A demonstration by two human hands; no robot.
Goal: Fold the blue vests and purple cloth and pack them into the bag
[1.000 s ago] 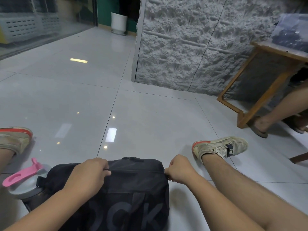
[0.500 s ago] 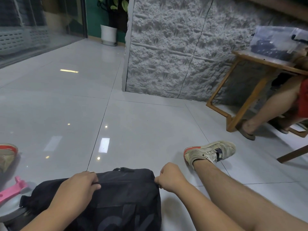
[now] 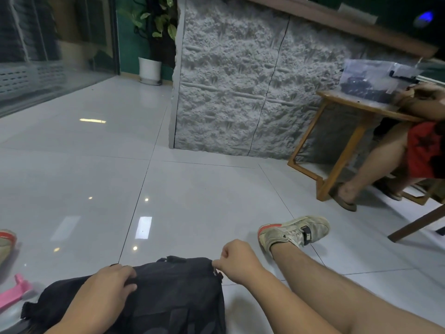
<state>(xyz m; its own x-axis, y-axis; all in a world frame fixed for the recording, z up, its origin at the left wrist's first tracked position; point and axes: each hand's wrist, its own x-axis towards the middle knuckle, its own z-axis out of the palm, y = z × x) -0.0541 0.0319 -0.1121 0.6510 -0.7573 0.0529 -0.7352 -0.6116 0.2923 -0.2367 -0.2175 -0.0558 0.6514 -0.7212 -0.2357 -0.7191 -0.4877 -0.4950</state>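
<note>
A black bag [image 3: 173, 295] lies on the tiled floor between my legs at the bottom of the head view. My left hand [image 3: 108, 289] grips the top of the bag near its left side, fingers curled over the fabric. My right hand [image 3: 237, 260] pinches the zipper pull at the bag's upper right corner. No blue vests or purple cloth show outside the bag.
A pink handle [image 3: 13, 294] on a grey lid lies left of the bag. My right shoe [image 3: 293, 231] rests on the floor. A seated person's leg [image 3: 375, 162] and a wooden table [image 3: 337, 150] are at right, before a grey stone wall [image 3: 240, 80].
The camera has tilted up, so the bag sits lower in view. My right hand has stayed at the bag's right corner, and my left hand still holds the top.
</note>
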